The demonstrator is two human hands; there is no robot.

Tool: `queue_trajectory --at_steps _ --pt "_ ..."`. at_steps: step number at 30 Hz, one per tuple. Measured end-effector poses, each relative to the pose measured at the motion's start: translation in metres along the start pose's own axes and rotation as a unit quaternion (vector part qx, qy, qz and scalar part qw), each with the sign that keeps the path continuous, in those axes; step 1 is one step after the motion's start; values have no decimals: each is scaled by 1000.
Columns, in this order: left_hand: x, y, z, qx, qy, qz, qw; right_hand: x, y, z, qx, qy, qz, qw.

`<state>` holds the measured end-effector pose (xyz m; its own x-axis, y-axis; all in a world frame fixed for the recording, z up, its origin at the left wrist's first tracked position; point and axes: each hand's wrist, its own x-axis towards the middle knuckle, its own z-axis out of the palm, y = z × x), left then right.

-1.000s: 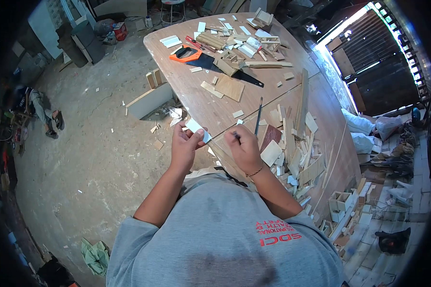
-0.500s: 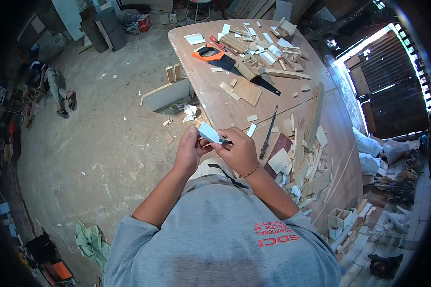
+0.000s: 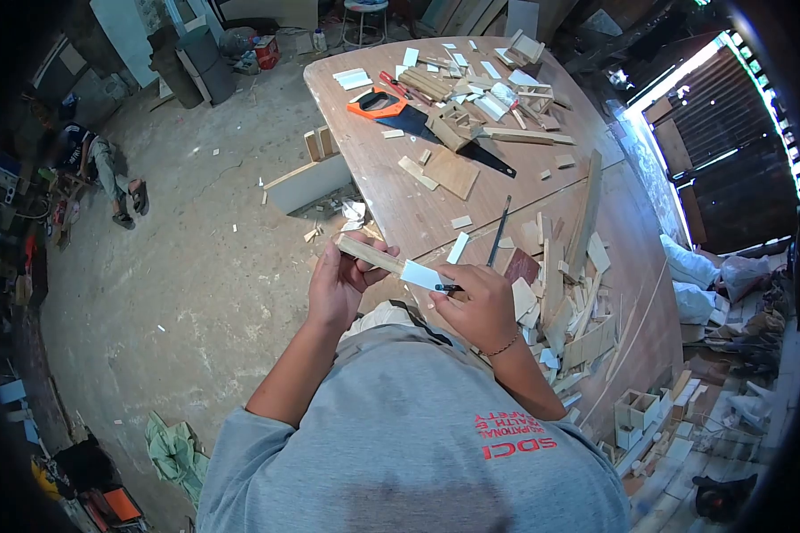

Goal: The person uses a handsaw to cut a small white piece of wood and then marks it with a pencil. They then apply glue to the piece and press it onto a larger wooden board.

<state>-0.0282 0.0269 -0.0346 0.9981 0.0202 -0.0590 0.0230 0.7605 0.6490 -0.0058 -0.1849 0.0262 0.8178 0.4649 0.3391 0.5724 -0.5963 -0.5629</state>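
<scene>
My left hand (image 3: 336, 282) is closed round a short wooden strip (image 3: 371, 254), holding it in front of my body near the table's edge. My right hand (image 3: 480, 306) pinches a small white rectangular piece (image 3: 421, 275), whose left end meets the strip's right end in this view. A slim dark pen-like tool (image 3: 450, 288) also sticks out between the right fingers, across the white piece. Just beyond, a loose white strip (image 3: 458, 248) lies on the table (image 3: 400, 191).
A handsaw (image 3: 409, 120) with an orange handle lies among wood offcuts at the table's far end. A dark thin blade (image 3: 500, 233) and a heap of scraps (image 3: 564, 306) lie to the right. A person (image 3: 102, 164) sits at far left.
My hands have moved apart, baring the wooden strip in my left hand. The white piece has shifted right and down with my right hand.
</scene>
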Motion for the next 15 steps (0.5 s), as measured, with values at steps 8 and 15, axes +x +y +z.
queue_trajectory --at_steps 8,15 --pt "-5 -1 24 120 -43 24 992 2 9 -5 14 61 -102 993" --pt "-8 -6 25 97 -79 -48 991 6 9 2 24 70 -114 991"
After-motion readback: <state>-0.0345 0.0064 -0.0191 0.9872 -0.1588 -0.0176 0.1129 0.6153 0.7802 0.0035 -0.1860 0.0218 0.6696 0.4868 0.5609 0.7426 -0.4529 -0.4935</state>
